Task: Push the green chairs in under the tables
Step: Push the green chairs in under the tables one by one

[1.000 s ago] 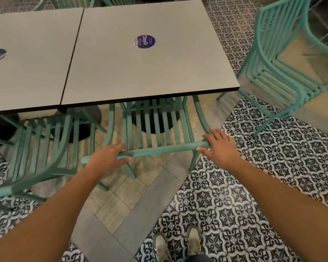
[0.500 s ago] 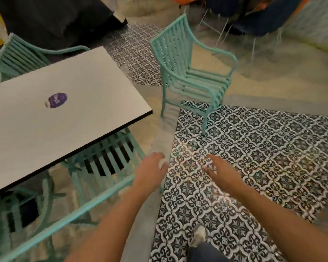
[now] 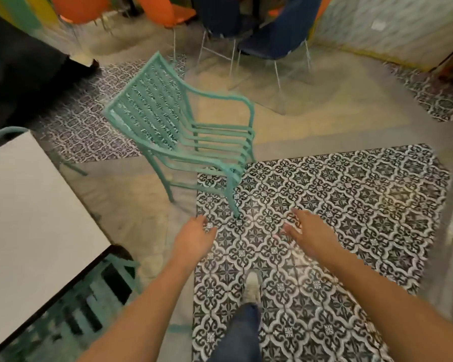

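Observation:
A green slatted armchair (image 3: 183,131) stands alone on the floor ahead of me, away from the white table (image 3: 29,218) at my left. A second green chair (image 3: 89,307) sits tucked under that table's near edge, mostly hidden. A third green chair's arm (image 3: 5,133) peeks out behind the table's far corner. My left hand (image 3: 194,239) and my right hand (image 3: 309,233) are stretched forward over the patterned tiles, fingers apart, holding nothing. Both hands are short of the free-standing chair's front leg.
Orange chairs (image 3: 168,11) and dark blue chairs (image 3: 277,35) crowd the far side of the room. A dark bench or wall (image 3: 19,74) fills the upper left. Patterned tile floor (image 3: 351,205) spreads to the right. My shoe (image 3: 253,286) is below.
Both hands let go of the chair now under the table. The view swung right toward the free-standing green chair, which is closer and more central now.

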Motion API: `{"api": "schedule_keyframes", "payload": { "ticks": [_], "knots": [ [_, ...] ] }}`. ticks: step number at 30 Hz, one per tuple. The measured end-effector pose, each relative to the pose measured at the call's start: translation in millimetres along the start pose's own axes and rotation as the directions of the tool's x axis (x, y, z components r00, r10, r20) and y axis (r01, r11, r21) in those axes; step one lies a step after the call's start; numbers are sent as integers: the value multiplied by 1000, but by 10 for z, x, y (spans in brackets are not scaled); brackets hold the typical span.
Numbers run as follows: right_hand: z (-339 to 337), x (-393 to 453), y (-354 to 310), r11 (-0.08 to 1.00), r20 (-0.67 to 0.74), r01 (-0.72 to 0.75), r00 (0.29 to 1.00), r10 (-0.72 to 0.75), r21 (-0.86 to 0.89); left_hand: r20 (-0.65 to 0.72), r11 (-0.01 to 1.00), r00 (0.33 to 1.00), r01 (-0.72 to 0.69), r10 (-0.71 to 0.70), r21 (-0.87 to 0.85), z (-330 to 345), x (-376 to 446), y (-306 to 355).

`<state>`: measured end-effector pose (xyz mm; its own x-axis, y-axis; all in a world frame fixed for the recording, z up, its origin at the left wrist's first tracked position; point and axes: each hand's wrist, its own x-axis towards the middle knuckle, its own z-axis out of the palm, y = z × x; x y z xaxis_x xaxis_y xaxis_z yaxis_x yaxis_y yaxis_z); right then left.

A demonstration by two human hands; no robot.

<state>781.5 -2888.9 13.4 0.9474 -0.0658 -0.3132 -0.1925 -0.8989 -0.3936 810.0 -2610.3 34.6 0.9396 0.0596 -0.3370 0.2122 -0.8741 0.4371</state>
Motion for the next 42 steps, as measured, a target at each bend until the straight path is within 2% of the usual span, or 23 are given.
{"api": "schedule_keyframes", "payload": {
  "ticks": [5, 8, 14, 18, 21, 24, 28, 34, 38, 42],
  "knots": [
    [-473, 1080, -42, 999, -15, 44, 999, -45, -15, -90, 965, 981, -150, 173, 214, -31, 1132, 560],
    [-817, 1605, -107, 996, -15, 84, 996, -84, 4, -51, 937, 974, -197, 220, 290, -128, 1665, 853],
    [-1428, 2817, 10, 993, -34, 111, 993, -110, 39, 12, 932, 973, -225, 232, 283, -435, 2725, 1541],
    [-1760, 3888, 236, 982, 51, 140, 988, -147, 127, -75, 971, 986, -132, 150, 202, -516, 3711, 2021],
    [-2131, 4716, 368, 965, 71, 167, 980, -184, 204, -145, 999, 989, -16, 20, 32, -637, 4435, 2413],
    [-2481, 5345, 410, 953, 65, 173, 979, -194, 250, -181, 990, 980, 58, -80, -125, -773, 4935, 2732],
    [-2951, 6309, 360, 948, 139, 155, 970, -200, 279, -189, 957, 965, 130, -182, -261, -885, 5714, 3051],
    [-3343, 7981, 136, 932, 225, 240, 926, -304, 271, -234, 881, 892, 282, -387, -381, -955, 6960, 3177],
    [-3520, 9306, -276, 911, 277, 346, 874, -399, 223, -240, 805, 825, 363, -512, -470, -1062, 8023, 3194],
    [-3748, 10209, -752, 879, 296, 429, 829, -474, 208, -237, 745, 764, 424, -599, -515, -1404, 8642, 3325]
  ]
}}
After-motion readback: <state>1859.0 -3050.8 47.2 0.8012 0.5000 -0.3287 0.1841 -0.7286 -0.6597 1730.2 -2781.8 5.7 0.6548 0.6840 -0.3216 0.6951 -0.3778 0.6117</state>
